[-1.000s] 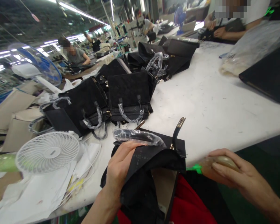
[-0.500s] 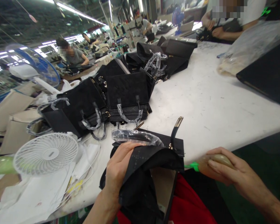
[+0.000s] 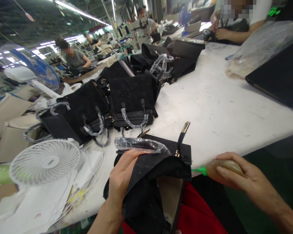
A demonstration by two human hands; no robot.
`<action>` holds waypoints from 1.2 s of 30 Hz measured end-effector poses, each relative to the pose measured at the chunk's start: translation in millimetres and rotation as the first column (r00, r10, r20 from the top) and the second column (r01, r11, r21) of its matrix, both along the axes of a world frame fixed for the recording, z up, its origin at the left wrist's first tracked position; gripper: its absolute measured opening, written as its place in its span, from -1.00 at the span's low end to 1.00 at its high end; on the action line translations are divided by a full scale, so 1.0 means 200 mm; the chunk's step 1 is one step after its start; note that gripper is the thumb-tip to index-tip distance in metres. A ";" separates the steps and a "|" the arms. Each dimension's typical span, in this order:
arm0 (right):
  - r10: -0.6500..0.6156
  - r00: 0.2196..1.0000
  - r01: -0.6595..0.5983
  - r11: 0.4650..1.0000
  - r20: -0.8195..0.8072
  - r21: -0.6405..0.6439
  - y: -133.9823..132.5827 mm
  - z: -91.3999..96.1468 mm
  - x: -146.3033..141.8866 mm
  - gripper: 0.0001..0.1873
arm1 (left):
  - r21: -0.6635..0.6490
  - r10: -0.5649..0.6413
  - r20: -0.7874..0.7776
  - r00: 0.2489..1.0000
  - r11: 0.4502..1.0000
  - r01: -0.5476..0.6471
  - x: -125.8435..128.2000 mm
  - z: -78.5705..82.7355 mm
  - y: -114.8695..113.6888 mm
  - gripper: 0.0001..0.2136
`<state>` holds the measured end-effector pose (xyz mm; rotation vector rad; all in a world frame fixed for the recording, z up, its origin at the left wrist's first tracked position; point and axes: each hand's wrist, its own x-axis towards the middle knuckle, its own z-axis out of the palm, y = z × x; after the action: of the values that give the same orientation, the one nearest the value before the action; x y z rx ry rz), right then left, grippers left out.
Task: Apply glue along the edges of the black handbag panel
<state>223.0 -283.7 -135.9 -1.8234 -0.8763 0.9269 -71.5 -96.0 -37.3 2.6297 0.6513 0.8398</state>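
Down at the near edge of the white table (image 3: 224, 107), our left hand (image 3: 123, 182) grips the open black bag (image 3: 158, 162) by its mouth, fingers folded over the fabric. Our right hand (image 3: 234, 175) is closed round a brownish bottle (image 3: 222, 165) with a green nozzle. Beyond lie more black bags (image 3: 132, 94), a white fan (image 3: 45, 161), and seated workers.
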 end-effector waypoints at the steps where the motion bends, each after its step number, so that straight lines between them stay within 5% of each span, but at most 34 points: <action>1: 0.015 1.000 -0.015 1.000 -0.028 0.004 0.00 0.00 0.00 -0.55 | 0.004 -0.009 0.007 1.000 1.000 0.009 0.00 0.00 0.00 -0.69; 22: 0.026 0.993 -0.031 0.999 0.115 0.044 -0.04 -0.01 0.01 -0.57 | -0.021 -0.009 0.039 0.999 1.000 0.010 0.00 -0.01 0.00 -0.68; 36: 0.012 1.000 -0.013 1.000 0.004 0.016 -0.06 -0.04 0.02 -0.55 | -0.023 0.008 0.014 1.000 1.000 -0.007 0.00 -0.01 0.00 -0.69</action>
<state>226.2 -295.8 -143.9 -1.8079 -0.8960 0.9220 -71.8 -96.9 -38.7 2.6008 0.6635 0.8469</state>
